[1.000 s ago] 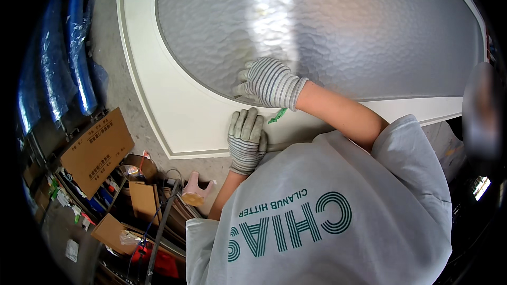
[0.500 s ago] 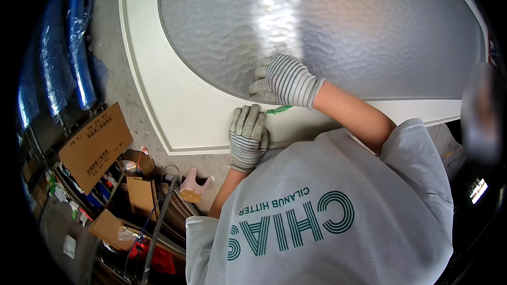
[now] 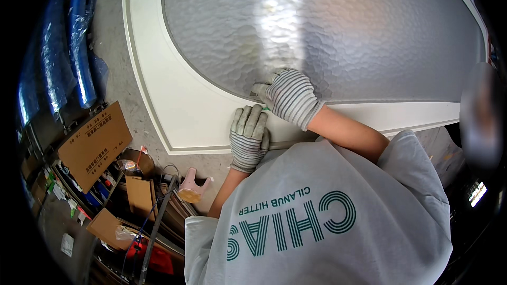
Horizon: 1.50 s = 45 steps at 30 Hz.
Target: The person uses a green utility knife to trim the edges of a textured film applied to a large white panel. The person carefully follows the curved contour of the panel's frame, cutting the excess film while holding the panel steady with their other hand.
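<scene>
A large off-white framed panel (image 3: 195, 121) lies before me, with a rippled translucent pane (image 3: 222, 26) set inside its curved inner edge. My left hand (image 3: 248, 137), in a grey striped work glove, rests flat on the frame's near border, fingers stretched out and holding nothing. Just right of it, my right hand (image 3: 291, 95) in a matching glove is closed, its fingertips low at the seam between pane and frame. Whatever it pinches is too small or hidden to make out. A bit of green strip (image 3: 265, 108) shows on the frame between the hands, mostly covered by the right one.
Blue plastic-wrapped rolls (image 3: 79, 42) stand at the far left. Below them are a cardboard sheet (image 3: 95, 145), a metal-framed cart (image 3: 158, 227) with cardboard pieces, and a small pink stool (image 3: 193, 186). A blurred pale object (image 3: 480, 116) is at the right edge.
My right hand has moved slightly nearer to me and to the right along the seam, covering most of the green strip. The left hand has stayed in place.
</scene>
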Motion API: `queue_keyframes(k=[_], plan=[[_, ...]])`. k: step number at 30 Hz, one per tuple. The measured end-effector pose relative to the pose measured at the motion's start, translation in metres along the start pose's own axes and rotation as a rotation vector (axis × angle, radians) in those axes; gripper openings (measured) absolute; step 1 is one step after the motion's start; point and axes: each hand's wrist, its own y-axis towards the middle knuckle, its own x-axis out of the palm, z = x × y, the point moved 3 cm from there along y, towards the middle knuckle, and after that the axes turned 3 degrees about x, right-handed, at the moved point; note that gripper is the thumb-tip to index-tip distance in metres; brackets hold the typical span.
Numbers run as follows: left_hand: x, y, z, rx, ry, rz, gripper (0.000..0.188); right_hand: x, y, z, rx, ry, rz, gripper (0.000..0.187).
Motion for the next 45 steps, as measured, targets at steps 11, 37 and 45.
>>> queue_keyframes(k=[11,37,45], plan=[[0.0,-0.001,0.0,0.009,-0.009,0.008,0.039,0.002,0.002,-0.001,-0.017,0.005,0.068,0.021],[-0.003,0.007,0.001,-0.019,-0.032,-0.031,0.036,-0.005,0.012,0.002,0.109,0.149,-0.053,0.024],[-0.003,0.005,0.002,0.015,-0.005,0.023,0.036,-0.006,0.009,0.005,0.209,0.162,-0.17,0.033]])
